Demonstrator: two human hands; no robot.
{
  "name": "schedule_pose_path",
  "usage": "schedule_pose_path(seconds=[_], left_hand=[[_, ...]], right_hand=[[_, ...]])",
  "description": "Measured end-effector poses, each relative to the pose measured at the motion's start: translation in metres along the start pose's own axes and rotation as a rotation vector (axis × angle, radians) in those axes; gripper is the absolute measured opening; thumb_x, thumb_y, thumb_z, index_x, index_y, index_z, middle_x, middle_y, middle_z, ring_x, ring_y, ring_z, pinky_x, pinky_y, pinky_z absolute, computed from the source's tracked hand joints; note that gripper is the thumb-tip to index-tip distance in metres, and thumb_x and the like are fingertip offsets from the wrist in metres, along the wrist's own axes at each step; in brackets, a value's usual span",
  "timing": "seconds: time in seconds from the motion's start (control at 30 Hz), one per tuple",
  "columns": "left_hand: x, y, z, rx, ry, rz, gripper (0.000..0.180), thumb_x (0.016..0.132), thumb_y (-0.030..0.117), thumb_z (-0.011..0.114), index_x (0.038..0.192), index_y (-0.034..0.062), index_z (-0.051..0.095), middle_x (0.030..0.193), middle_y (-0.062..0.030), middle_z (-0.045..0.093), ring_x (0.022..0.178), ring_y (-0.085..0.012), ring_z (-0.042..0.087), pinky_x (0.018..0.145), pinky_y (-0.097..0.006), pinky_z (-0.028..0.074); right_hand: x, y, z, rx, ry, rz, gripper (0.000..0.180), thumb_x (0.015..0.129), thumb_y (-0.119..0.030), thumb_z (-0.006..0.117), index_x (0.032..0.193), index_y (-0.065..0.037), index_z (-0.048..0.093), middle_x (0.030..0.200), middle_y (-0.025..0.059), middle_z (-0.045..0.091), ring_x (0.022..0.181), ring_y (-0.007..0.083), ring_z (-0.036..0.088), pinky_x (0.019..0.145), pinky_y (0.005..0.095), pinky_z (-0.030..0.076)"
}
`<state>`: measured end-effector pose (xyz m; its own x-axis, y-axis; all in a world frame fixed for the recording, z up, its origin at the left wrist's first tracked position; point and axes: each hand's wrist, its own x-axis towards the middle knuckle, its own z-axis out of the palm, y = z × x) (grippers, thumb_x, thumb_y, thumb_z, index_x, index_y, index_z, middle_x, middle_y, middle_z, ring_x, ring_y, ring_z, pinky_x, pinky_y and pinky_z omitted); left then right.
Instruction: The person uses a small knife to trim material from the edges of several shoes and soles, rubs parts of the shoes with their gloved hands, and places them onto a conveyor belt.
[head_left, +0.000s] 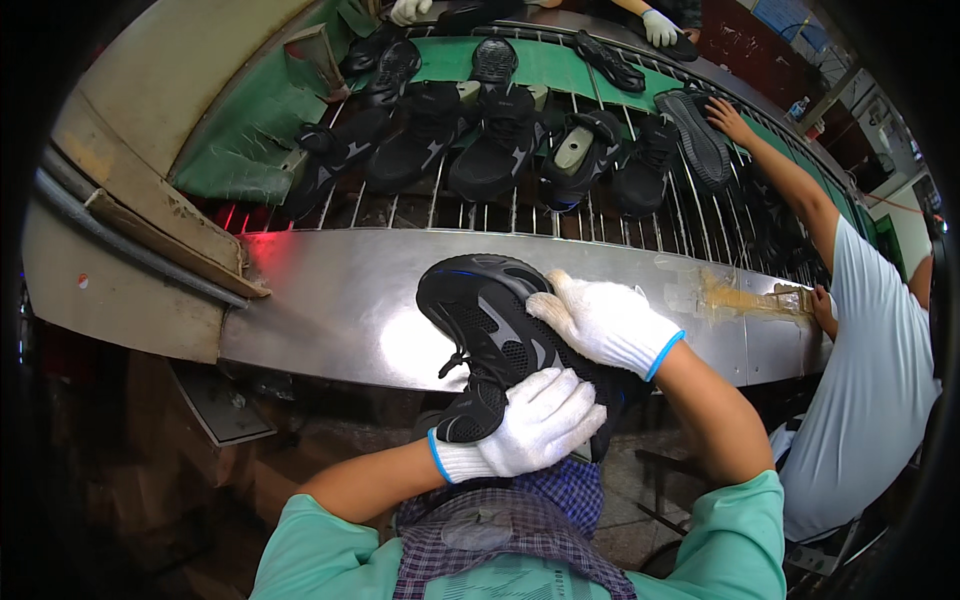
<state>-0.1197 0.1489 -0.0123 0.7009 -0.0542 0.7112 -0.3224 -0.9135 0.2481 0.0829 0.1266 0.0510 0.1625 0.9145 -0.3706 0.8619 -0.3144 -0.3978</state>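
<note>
A black sneaker upper (478, 308) with grey panels and mesh lies toe-away on the steel ledge (330, 310) in front of me. My left hand (540, 420), in a white knit glove, is clamped over its heel end near my body. My right hand (605, 320), also gloved, presses on the shoe's right side near the laces. Both hands hold the same shoe.
Several black shoes (495, 140) and soles rest on a rod conveyor (520, 215) with a green belt behind. A co-worker in a pale shirt (870, 380) on my right reaches a bare hand (730, 120) onto a sole. Gloved hands (660, 28) work at the far side. Yellowish glue smears (735, 297) mark the ledge.
</note>
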Motion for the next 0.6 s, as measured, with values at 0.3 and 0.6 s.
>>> schedule_pose_path(seconds=[0.3,0.6], left_hand=[[-0.037,-0.007,-0.023,-0.014,0.061,0.077,0.038,0.084,0.012,0.077,0.121,0.0086,0.080,0.130,-0.0128,0.071,0.120,-0.0319,0.069,0.103,-0.049,0.060],[-0.054,-0.029,-0.131,0.074,-0.070,-0.199,0.071,0.066,0.033,0.094,0.127,0.0031,0.072,0.138,-0.0176,0.067,0.125,-0.0426,0.069,0.110,-0.054,0.056]], right_hand=[[-0.047,0.053,0.027,0.989,-0.314,-0.118,0.081,0.107,-0.037,0.064,0.167,0.007,0.032,0.169,0.0247,0.041,0.158,0.0299,0.038,0.131,0.0389,0.027],[-0.066,0.017,0.128,2.119,-0.248,0.045,0.050,0.105,-0.024,0.062,0.143,0.008,0.057,0.132,0.0232,0.072,0.114,0.0327,0.075,0.102,0.0495,0.062]])
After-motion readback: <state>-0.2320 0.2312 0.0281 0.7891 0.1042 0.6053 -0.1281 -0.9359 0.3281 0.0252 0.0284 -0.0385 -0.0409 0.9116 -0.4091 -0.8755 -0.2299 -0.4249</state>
